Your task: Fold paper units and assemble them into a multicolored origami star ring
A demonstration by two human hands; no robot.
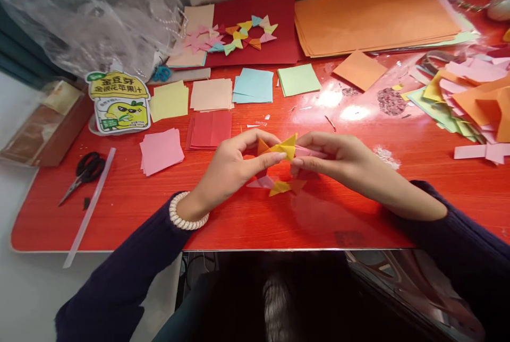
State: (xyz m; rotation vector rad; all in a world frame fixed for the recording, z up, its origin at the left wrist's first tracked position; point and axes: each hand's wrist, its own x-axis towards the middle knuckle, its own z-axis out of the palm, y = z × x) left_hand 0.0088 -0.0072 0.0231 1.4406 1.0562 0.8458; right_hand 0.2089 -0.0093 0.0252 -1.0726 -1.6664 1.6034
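Note:
My left hand (233,164) and my right hand (332,156) meet over the middle of the red table (119,209). Between them they pinch a chain of folded paper pieces (283,148), yellow and orange on the left side and pink on the right. More joined pieces of the chain (281,187), in yellow, orange and pale pink, hang down onto the table below my fingers. My left thumb and fingers close on the yellow piece. My right fingers close on the pink piece. A white bead bracelet (186,216) circles my left wrist.
Stacks of small paper squares lie beyond my hands: pink (160,151), red (210,129), yellow (169,100), peach (212,94), blue (253,85), green (298,79). A finished paper ring (239,36) lies on a dark red sheet. Scissors (84,170) lie at left, an orange sheet pile (370,13) at back right.

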